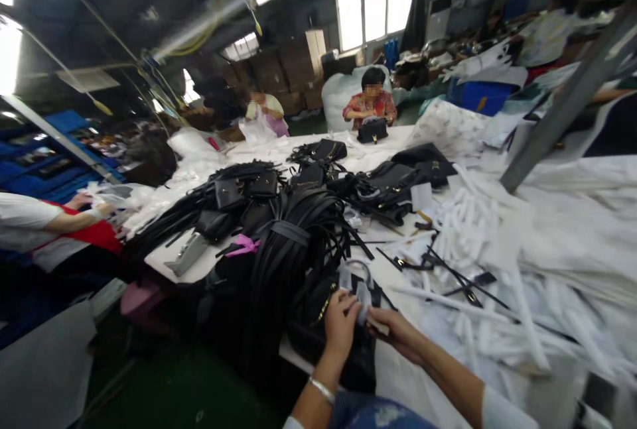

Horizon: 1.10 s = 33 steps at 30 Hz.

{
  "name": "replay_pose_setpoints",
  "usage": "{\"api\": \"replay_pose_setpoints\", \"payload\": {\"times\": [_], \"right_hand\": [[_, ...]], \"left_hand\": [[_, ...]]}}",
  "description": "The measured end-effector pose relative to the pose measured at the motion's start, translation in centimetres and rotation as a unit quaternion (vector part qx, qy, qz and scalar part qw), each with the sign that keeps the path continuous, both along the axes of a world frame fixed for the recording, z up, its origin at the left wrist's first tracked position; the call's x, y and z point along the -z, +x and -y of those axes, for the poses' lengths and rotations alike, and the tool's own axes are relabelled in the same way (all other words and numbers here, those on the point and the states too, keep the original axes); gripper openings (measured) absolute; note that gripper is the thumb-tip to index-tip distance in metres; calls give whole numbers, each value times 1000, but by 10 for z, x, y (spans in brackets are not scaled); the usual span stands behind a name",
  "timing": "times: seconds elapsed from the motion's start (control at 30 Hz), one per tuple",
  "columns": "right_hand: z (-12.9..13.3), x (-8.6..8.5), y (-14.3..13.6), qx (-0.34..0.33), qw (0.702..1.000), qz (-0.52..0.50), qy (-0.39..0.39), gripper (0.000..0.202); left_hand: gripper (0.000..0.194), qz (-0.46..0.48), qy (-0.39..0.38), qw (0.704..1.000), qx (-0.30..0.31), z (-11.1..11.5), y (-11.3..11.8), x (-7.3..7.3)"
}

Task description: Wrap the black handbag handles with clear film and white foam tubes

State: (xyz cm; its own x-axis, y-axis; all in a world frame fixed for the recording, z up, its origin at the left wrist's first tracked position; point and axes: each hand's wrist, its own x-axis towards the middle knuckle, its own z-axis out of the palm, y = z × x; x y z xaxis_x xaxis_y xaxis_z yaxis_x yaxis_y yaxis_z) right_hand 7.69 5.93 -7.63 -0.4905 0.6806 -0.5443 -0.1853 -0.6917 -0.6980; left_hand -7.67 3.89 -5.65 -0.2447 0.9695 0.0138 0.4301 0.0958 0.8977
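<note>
A black handbag (pixel 355 364) with gold-coloured metal lies at the table edge in front of me. Its handle (pixel 367 271) stands up, partly covered in pale wrapping (pixel 364 298). My left hand (pixel 341 324) is closed on the wrapped handle from the left, fingertips against the wrapping. Close by on the right, my right hand (pixel 401 335) pinches a small beige piece (pixel 379 328) beside the handle. Blur hides exactly what that piece is. A thick bundle of black straps (pixel 298 237) lies just beyond my left hand.
Black bags (pixel 418 167) and straps cover the table's middle. White wrapping strips (pixel 468 217) pile up at right, near a slanted metal post (pixel 562 104). A grey tool (pixel 188 253) and pink ribbon (pixel 243 245) lie left. Co-workers sit across the table and at left.
</note>
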Motion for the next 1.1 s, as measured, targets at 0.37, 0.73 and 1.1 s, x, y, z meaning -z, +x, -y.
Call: {"api": "replay_pose_setpoints", "payload": {"times": [0.37, 0.73, 1.1], "right_hand": [[1, 10, 8, -10, 994, 47, 99, 38], [-8, 2, 30, -30, 997, -41, -58, 43], [9, 15, 20, -4, 997, -69, -37, 27]], "left_hand": [[91, 241, -40, 963, -117, 9, 20, 16], [51, 235, -70, 963, -114, 9, 26, 7], [37, 173, -60, 975, -122, 12, 28, 6]]}}
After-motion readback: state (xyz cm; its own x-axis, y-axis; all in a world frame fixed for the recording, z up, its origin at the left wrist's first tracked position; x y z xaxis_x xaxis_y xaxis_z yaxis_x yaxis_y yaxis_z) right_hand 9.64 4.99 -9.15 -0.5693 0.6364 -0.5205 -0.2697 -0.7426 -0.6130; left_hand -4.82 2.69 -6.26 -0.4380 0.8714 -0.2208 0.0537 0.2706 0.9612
